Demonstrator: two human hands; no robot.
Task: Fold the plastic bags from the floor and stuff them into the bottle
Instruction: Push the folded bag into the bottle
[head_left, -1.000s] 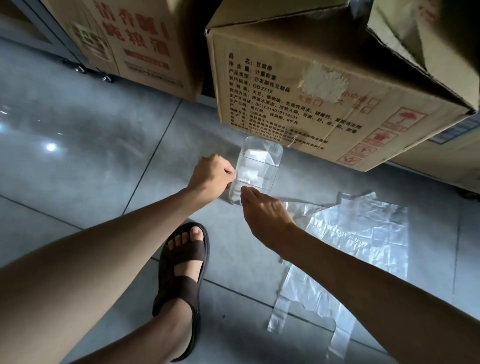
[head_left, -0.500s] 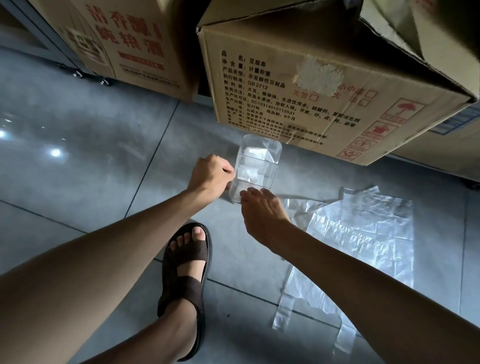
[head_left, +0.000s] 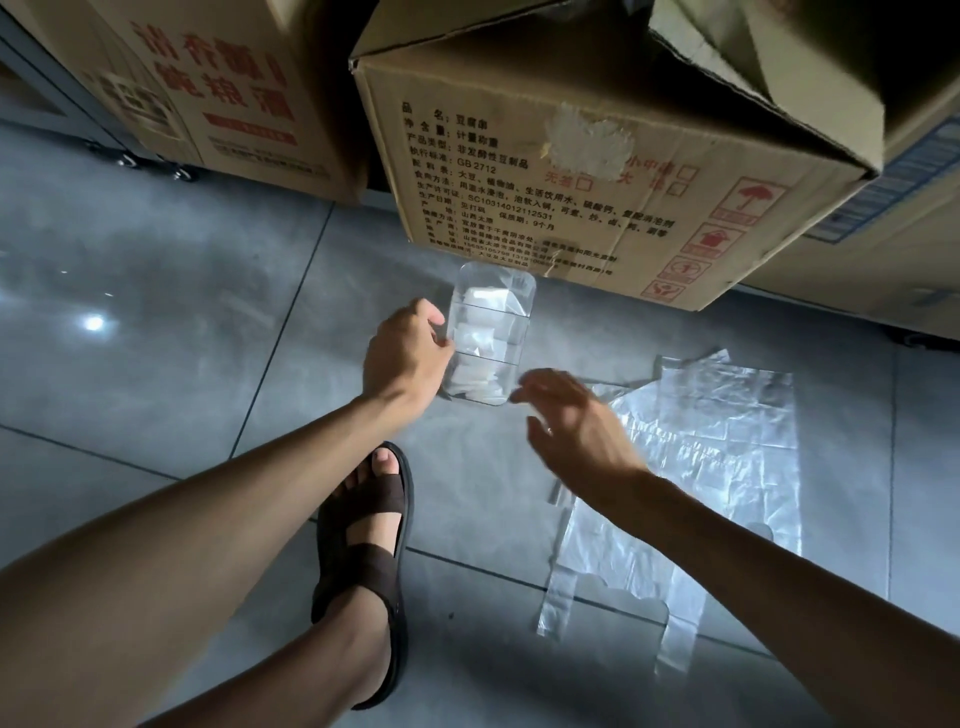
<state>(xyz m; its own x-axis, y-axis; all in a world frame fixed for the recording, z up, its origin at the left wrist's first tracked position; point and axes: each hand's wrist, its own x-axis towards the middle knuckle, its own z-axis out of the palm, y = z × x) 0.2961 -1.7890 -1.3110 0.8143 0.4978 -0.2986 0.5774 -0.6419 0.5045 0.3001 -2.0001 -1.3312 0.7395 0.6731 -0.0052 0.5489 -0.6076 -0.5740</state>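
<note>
The clear, square-sided bottle (head_left: 488, 332) sits on the grey tiled floor (head_left: 156, 312), and pale folded plastic (head_left: 480, 340) shows through its wall in stacked layers; whether the bottle stands or lies is hard to judge from above, and its mouth cannot be made out. Just beyond the bottle hangs the face of a large cardboard box (head_left: 597, 171) printed with rows of black Chinese text, among which "GB 2712", "SC10314012112531" and "9个月" can be read; a torn white label patch and red handling symbols, one an umbrella, sit further along that face. Beyond the bottle and to its left a second box (head_left: 223, 88) bears big red Chinese characters, cut off by the top edge and blurred. The left hand (head_left: 405, 358) is against the bottle's left side, its fingers (head_left: 436, 322) curled round the wall and gripping it. The right hand (head_left: 576, 421) hovers just right of the bottle's near end, its fingers (head_left: 540, 382) spread wide and loose, holding nothing; motion blur smears them, so whether a fingertip touches the bottle cannot be told. Right of the bottle, flat on the floor, lie translucent plastic bags (head_left: 717, 457) with their handle loops toward the viewer, partly covered by the right forearm. Nearer than the bottle, a foot in a brown sandal (head_left: 369, 556) rests on the tiles
</note>
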